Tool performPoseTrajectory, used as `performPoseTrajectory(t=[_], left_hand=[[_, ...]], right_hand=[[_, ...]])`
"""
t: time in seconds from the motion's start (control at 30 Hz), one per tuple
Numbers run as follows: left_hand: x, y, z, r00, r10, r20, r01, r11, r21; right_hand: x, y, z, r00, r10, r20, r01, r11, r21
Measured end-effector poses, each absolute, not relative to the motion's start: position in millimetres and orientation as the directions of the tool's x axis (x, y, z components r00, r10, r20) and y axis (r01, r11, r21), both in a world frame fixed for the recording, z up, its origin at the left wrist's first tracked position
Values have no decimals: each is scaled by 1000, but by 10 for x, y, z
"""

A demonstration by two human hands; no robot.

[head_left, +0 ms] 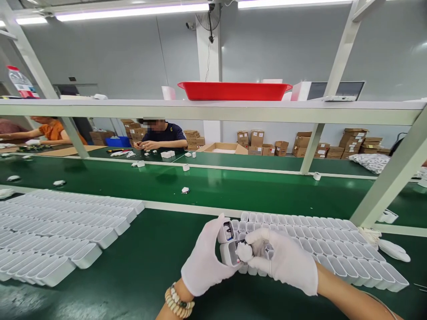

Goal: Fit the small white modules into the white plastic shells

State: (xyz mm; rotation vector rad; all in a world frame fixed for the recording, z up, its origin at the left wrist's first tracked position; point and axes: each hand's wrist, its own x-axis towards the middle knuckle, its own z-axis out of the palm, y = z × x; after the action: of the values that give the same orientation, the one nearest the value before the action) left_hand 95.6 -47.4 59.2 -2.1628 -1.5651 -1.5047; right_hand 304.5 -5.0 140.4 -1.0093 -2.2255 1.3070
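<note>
Now left hand [206, 258] curled round 2 white cases [226, 254]; right hand [285, 261] pinching small white part [244, 252].

Red plastic tray [235, 91] on the raised shelf [213, 110]
A red-capped bottle [22, 82] stands at far left; beyond, cardboard boxes [256, 137] line the wall [283, 49], a fan [211, 36] hangs on the white pillar [204, 58], and a blue bin [118, 142] sits near a dark-shirted person [167, 133].
</note>
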Motion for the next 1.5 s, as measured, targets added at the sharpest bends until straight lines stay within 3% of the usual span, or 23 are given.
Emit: performPoseTrajectory(t=[0.33,0.47,0.73,0.9,1.03,1.13,1.23,1.4,1.5], left_hand=[[970,-468,590,42,663,748,790,-480,382],[981,-476,607,71,639,766,796,-499,342],[1000,-477,625,110,623,774,798,-520,305],[1017,-489,636,74,632,771,789,-510,342],[1031,-503,649,68,659,749,770,-512,381],[1042,-514,668,50,674,737,751,-512,418],[1061,-531,681,31,688,725,740,-503,447],[1105,-562,646,17,670,742,737,-510,444],[1126,-589,620,12,672,740,723,-518,458]], right_hand=[[3051,-29,1262,-702,711,22,356,377,-855],[3027,-42,1261,-697,717,4,449,441,-777],[3021,-55,1280,-661,745,-91,555,403,-727],[2995,-47,1378,-696,709,-115,455,312,-834],[2986,-85,1438,-703,689,-177,354,124,-927],[2978,-78,1430,-658,721,-216,314,3,-949],[2968,-20,1419,-635,735,-240,339,-15,-941],[2949,71,1411,-743,584,-326,359,-63,-931],[2916,93,1309,-880,414,-233,190,-144,-971]])
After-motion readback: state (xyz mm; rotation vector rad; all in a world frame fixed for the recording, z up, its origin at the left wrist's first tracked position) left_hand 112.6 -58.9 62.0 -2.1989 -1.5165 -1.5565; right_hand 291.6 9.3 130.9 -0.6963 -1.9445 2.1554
